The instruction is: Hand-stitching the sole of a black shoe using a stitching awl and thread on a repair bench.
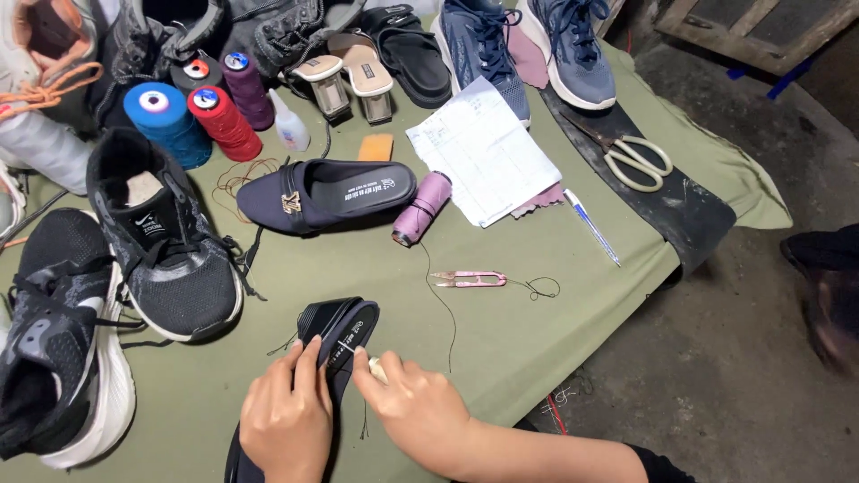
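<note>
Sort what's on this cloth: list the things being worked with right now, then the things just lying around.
In use:
left hand
right hand
dark slip-on shoe
dark thread
mauve thread spool

Lying about:
matching shoe
pink thread snips
white-handled scissors
pen
paper sheet
black sneakers
blue thread cone
red thread cone

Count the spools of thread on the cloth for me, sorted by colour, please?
Blue spool: 1
Red spool: 1
Dark purple spool: 1
Black spool: 1
Pale mauve spool, lying on its side: 1
Total: 5
</note>
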